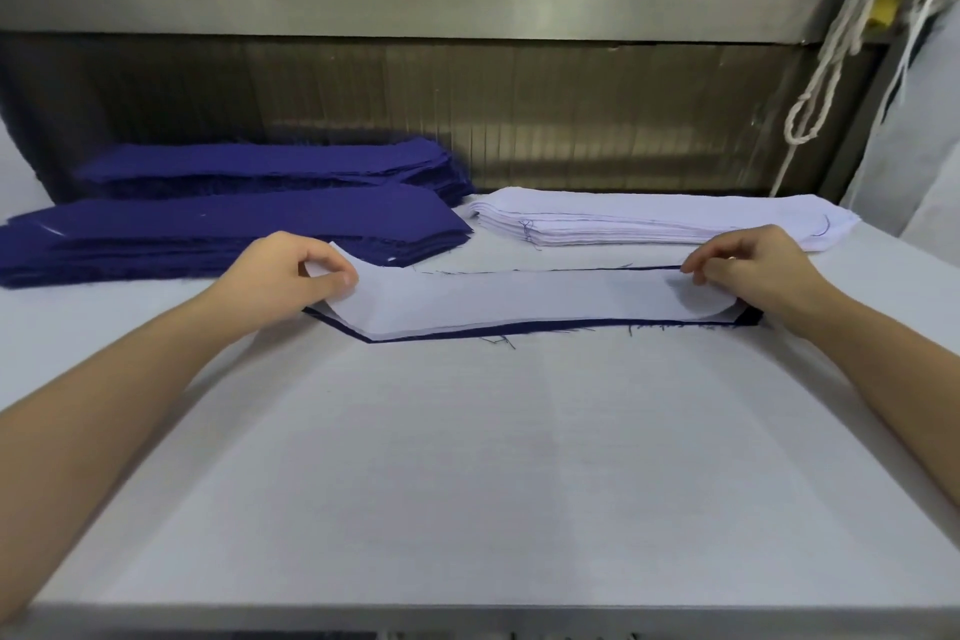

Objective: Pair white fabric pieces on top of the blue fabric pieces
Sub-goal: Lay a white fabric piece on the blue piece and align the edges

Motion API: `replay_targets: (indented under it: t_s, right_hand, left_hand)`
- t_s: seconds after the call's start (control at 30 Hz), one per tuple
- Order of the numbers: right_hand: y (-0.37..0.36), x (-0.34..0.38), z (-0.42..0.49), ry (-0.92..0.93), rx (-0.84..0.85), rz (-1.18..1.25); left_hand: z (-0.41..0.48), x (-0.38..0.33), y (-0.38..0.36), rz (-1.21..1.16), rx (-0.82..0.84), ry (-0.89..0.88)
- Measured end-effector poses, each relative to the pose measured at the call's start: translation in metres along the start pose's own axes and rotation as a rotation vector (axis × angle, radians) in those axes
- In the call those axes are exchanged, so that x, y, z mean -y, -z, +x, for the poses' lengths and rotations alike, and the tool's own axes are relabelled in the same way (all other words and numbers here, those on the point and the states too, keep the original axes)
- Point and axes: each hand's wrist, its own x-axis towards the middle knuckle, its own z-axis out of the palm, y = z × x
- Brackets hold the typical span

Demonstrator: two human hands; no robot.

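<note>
The white piece (498, 299) stretches between the two sets of fingers, long axis running hand to hand. It lies on a blue piece (467, 332) whose edge shows on the near side (so I judge the match unfinished). The left hand (283, 270) pinches one lifted end and the right hand (753, 270) pinches the other. Both are equally near, wrists low. The blue stacks (234, 229) and the white stack (649, 218) lie beyond the fingertips.

Plain white piece (498, 299) over navy piece (519, 329); navy stacks (228, 224), white stack (660, 218).

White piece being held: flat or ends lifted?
Ends lifted: left hand and right hand pinch the white piece up; middle rests on the blue piece.
</note>
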Motion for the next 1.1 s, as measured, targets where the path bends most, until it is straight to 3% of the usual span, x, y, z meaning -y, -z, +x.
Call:
replay_targets:
  t_s: [0.3,0.47,0.77,1.1]
  right_hand:
    - [-0.0019,0.0005,0.0002,0.015,-0.018,-0.122]
    - [0.0008,0.0055,-0.0007,0.065,-0.132,-0.13]
    - [0.0023,-0.0024,0.0012,0.063,-0.082,-0.248]
    - [0.0017,-0.002,0.0018,0.108,-0.136,-0.286]
  left_hand:
    - [0.0,-0.0028,0.0008,0.073,0.023,-0.036]
    - [0.0,-0.003,0.0035,0.036,0.016,-0.051]
    - [0.0014,0.0029,-0.0002,0.075,0.07,-0.064]
    - [0.0,0.0006,-0.0007,0.126,0.086,-0.084]
